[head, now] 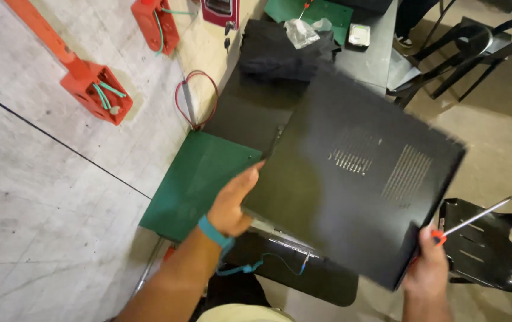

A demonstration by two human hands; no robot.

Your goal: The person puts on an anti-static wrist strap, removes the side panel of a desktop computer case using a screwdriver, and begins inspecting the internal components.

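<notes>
Black vented panel (357,185) held tilted in air above tabletop (250,113), over green mat (193,179). Left hand (232,203) fingers clamp left edge; right hand (429,268) fingers grip lower corner plus screwdriver (476,217). Opposite-edge grip balances wide sheet. Teal wrist strap (214,232) tethered by cord.

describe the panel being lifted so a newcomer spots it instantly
Above the dark workbench with its green mat, both hands hold a large flat black metal panel. Unlike the black cloth bundle behind it, it is rigid, with two patches of vent slots.

Crumpled clear plastic bag (301,31) on black cloth (280,50)
</notes>
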